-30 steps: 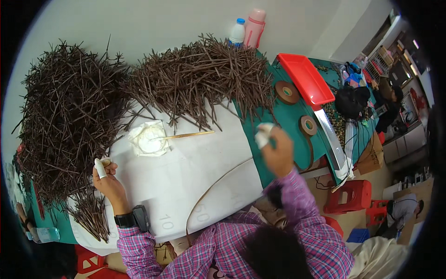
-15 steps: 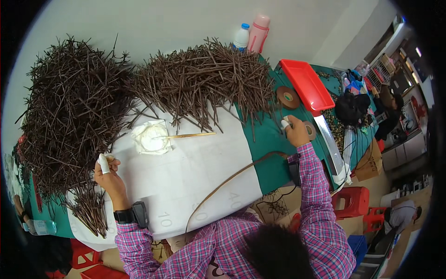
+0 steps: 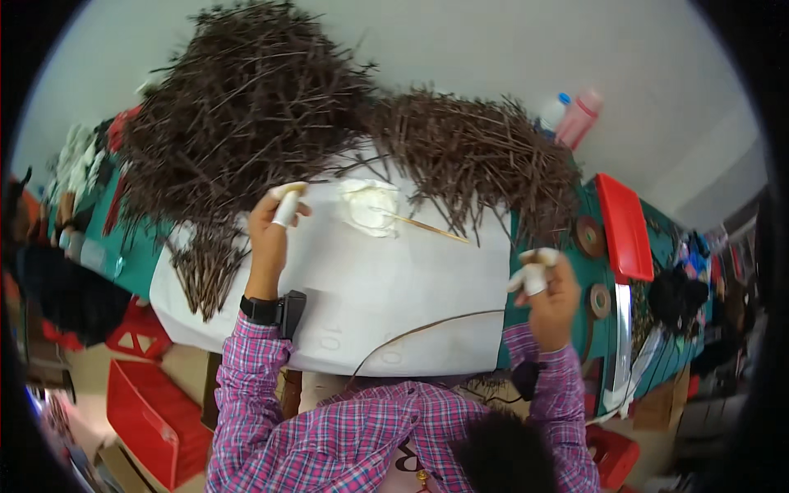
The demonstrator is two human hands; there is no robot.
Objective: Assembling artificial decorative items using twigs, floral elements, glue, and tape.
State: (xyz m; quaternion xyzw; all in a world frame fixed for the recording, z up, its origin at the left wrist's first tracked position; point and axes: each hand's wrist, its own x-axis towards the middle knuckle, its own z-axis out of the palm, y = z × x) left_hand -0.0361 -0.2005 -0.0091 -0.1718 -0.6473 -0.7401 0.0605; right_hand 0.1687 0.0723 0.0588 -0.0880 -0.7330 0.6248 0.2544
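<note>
My left hand (image 3: 275, 220) is raised above the left side of the white sheet (image 3: 427, 283), near the large heap of dark brown twigs (image 3: 255, 90). Its fingers are curled together, with white wrapping on a finger; anything pinched there is too small to make out. Over the sheet's right edge hovers my right hand (image 3: 555, 296), slightly blurred, its white-wrapped fingers bent inward around something I cannot make out. Between the hands lies a white cloth or paper pad (image 3: 368, 207) with a white substance, and a thin wooden stick (image 3: 431, 228) rests on it.
A second twig pile (image 3: 477, 156) spreads behind the pad; a small twig bundle (image 3: 207, 271) lies at left. A thin brown strip (image 3: 427, 326) curves across the front. Right are tape rolls (image 3: 588, 237) and a red tray (image 3: 626, 234). Another person (image 3: 62, 283) sits at left.
The view has swung, so the table's things appear farther right. My right hand has come inward, from beside the tape rolls to the sheet's right edge. My left hand stays raised and curled.
</note>
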